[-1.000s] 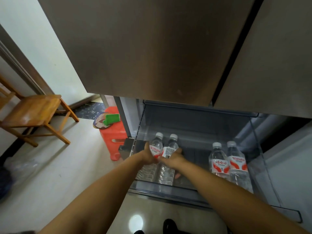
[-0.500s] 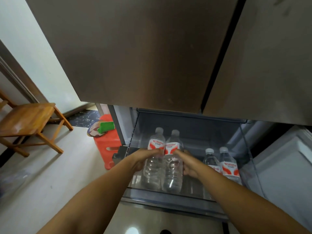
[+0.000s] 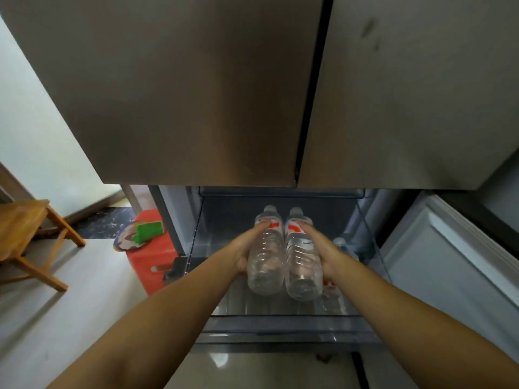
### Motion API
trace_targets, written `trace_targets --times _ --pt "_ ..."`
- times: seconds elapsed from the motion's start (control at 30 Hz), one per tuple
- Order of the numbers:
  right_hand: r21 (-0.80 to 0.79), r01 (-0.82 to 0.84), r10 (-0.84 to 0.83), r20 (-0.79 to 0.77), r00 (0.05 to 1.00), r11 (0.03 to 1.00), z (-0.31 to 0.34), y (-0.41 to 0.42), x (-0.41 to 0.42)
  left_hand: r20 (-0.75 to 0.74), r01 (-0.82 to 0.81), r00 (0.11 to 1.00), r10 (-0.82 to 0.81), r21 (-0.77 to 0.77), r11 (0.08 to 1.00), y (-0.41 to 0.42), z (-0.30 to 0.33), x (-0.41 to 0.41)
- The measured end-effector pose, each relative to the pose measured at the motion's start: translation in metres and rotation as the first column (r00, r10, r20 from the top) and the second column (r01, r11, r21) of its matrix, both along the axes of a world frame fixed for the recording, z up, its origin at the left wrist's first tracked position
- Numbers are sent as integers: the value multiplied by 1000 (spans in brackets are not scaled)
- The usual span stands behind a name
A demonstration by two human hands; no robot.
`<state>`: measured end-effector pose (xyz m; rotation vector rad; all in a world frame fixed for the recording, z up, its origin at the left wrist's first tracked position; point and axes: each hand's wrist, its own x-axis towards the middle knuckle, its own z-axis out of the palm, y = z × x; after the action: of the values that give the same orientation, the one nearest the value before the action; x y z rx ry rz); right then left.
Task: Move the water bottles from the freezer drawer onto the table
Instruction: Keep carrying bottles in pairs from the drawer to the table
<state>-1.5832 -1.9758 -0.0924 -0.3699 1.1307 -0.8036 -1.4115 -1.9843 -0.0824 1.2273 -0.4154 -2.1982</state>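
Head view: I've got 2 bottles pressed side by side, left hand (image 3: 247,252) on left bottle (image 3: 265,262), right hand (image 3: 323,252) on right bottle (image 3: 302,265), now lifted above the freezer drawer (image 3: 280,329); more remain inside, table unseen.

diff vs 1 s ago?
The left hand and right hand, already gripping the two bottles pressed together, have lifted them clear of the drawer floor toward the camera. The other bottles stay in the drawer on the right, now mostly hidden. The drawer is still open.
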Motion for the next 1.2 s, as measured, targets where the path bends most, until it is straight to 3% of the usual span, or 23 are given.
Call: trace_targets --times 0.27,0.4,0.57,0.67,0.8,0.9,1.07,1.2 --pt "-62 194 -184 137 973 979 24 62 0 19 213 977 -212 -123 969 32 19 10" --pt "-137 275 -248 186 951 952 33 100 5 17 303 951 -309 -264 916 56 31 9" --pt "-396 402 -448 -28 893 826 46 152 4 186 367 930 -316 -470 803 94 38 -5" --pt "-519 393 -581 -268 769 760 46 191 2 273 410 912 -307 -553 725 120 34 -17" --pt "-570 403 -694 -518 500 716 29 257 -12 392 524 852 -347 -616 588 153 24 -43" --pt "-571 479 -744 -552 377 667 10 312 -26 464 605 796 -388 -643 470 181 15 -72" --pt "-556 669 -834 -521 182 493 -12 411 -41 582 743 647 -493 -627 235 244 -7 -122" --pt "-532 751 -830 -557 37 391 -18 497 -44 598 779 542 -591 -622 85 309 -20 -152"
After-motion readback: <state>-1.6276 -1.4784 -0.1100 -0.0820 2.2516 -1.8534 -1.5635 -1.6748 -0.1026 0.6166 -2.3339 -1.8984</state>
